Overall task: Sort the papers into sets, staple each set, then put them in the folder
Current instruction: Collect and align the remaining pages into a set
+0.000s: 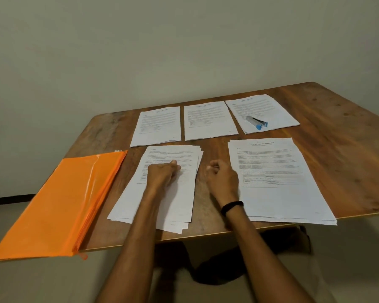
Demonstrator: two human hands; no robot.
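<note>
Papers (208, 123): five white printed piles lie on the surface, three in a far row and two nearer the person.
Surface (337, 149): brown wood, carrying everything.
Folder (59, 204): orange thin plastic at the left, partly overhanging the near edge. It is likely floppy and slick, so it is best lifted with support underneath.
Near right pile (278, 200): fairly squared, a titled page on top, no hand on it.
Near left pile (179, 193): fanned and uneven, with sheets jutting at its near end. It is likely light, limp and prone to sliding apart, so it is best squared by its edges, then pinched at a corner for stapling.
Far row (158, 127): three thinner, neat sets side by side.
Left hand (162, 173): rests on the near left pile with fingers curled; whether its grip pinches a sheet cannot be told.
Right hand (223, 178): between the two near piles, over bare wood, grip loose, fingers lightly curled, holding nothing.
Stapler (257, 122): silver and blue, lying on the far right set. It is small and rigid, and easy to grasp around its body.
</note>
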